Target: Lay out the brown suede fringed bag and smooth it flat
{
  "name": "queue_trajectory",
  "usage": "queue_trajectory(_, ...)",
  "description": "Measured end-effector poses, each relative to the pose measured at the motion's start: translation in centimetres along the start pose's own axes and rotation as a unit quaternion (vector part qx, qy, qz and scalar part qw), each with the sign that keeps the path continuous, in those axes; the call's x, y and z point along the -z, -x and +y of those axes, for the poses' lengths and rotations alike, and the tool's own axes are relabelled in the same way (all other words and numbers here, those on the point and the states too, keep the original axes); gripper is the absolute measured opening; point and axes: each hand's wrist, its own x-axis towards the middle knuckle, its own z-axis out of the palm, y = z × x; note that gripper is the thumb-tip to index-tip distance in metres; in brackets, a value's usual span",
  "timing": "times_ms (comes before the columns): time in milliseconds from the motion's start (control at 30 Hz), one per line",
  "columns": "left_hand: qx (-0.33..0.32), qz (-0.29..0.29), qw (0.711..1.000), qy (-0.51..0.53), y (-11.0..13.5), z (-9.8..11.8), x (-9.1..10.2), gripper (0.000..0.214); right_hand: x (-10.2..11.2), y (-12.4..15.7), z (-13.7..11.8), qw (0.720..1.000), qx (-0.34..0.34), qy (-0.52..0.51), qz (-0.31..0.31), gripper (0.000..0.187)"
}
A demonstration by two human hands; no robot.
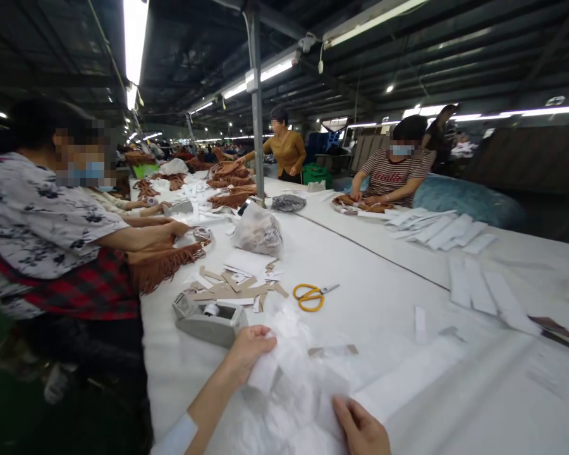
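Note:
My left hand [250, 351] is closed, thumb against fingers, on a crumpled, thin, translucent white sheet [294, 385]. Whether it is plastic film or tissue paper I cannot tell. At the bottom edge of the view, my right hand [363, 426] pinches the same sheet between thumb and fingers. Just beyond my left hand is a grey tape dispenser [208, 322]. Yellow-handled scissors [313, 296] lie farther out, blades pointing right. A long white strip [408, 379] stretches across the table to the right of the sheet.
Cardboard and paper scraps [237, 284] lie behind the dispenser, near a filled clear bag [257, 229]. A metal post [256, 107] rises from the white table [360, 265]. Stacked white strips [436, 227] are at right. Co-workers handle brown fringed pieces [164, 262] at left and across the table.

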Motion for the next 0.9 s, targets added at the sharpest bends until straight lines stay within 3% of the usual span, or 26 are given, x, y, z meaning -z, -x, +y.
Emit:
queue_trajectory(133, 0.026, -0.021, 0.998, -0.058, 1.0, -1.3, -0.9, 0.032, 0.0, 0.5, -3.3, 0.983, -0.010, -0.143, -0.118, 0.051)
queue_trajectory(200, 0.033, -0.038, 0.996, -0.076, 1.3, -1.9, -1.5, 0.027, -0.6, 0.6, -4.1, 0.973, 0.033, -0.131, -0.187, 0.048)
queue_trajectory(267, 0.037, -0.051, 0.995, -0.084, 1.6, -2.4, -2.1, 0.025, -1.5, 0.5, -3.8, 0.970, 0.054, -0.095, -0.217, 0.047)
queue_trajectory(367, 0.045, -0.069, 0.996, -0.034, 2.5, -2.8, -2.8, 0.033, -2.7, 0.2, -1.9, 0.984, 0.015, -0.077, -0.157, 0.050)
queue_trajectory(467, 0.071, -0.151, 0.983, 0.082, 3.8, -3.2, -2.9, 0.045, -2.9, 0.2, 0.1, 0.992, -0.028, -0.090, -0.087, 0.050)
queue_trajectory(533, 0.083, -0.173, 0.975, 0.113, 4.7, -3.7, -2.8, 0.047, -2.5, 0.4, 0.6, 0.992, -0.048, -0.103, -0.056, 0.049)
queue_trajectory(700, 0.061, -0.061, 0.990, 0.112, 5.5, -5.4, -2.5, 0.040, -1.6, 1.8, -1.1, 0.980, -0.081, -0.181, -0.005, 0.046)
queue_trajectory(900, 0.051, -0.048, 0.984, 0.164, 6.2, -6.2, -3.6, 0.037, -2.6, 3.7, -3.1, 0.973, -0.083, -0.214, -0.029, 0.043)
